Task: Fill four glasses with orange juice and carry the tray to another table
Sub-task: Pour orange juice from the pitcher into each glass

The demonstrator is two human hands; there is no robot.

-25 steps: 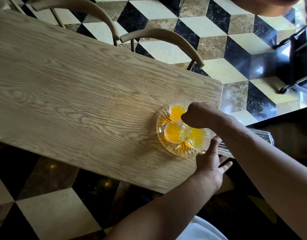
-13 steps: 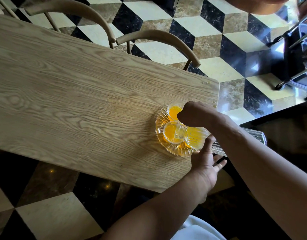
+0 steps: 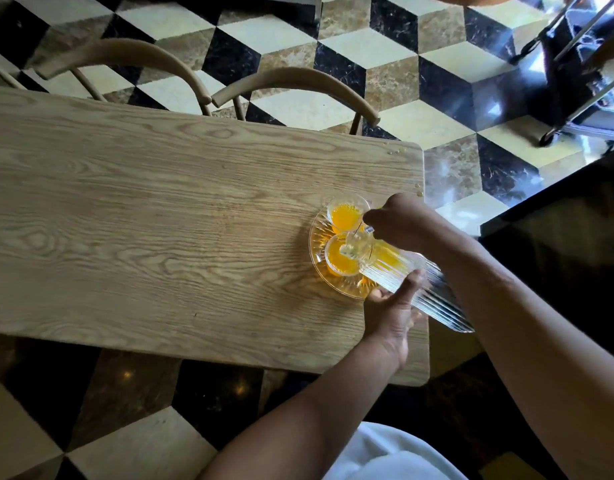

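A round clear glass tray point(image 3: 317, 252) sits near the right end of the wooden table point(image 3: 160, 220). On it I see two glasses holding orange juice: one at the back point(image 3: 345, 213) and one at the front point(image 3: 337, 258). Other glasses are hidden behind my hand and the jug. A ribbed glass jug point(image 3: 416, 284) with a little juice lies tipped almost flat, its spout over the front glass. My right hand point(image 3: 399, 221) grips the jug near its neck. From underneath, my left hand point(image 3: 393, 306) supports the jug's body beside the tray's near rim.
Two curved wooden chair backs point(image 3: 295, 83) stand against the table's far side. A few juice drops point(image 3: 393, 152) dot the far right corner. A dark counter point(image 3: 558, 237) lies right of the table, and a wheeled metal cart point(image 3: 575, 81) stands on the chequered floor.
The jug has tipped a little further over the front glass and the juice level in it looks lower. Both hands stay on the jug. The view has shifted slightly.
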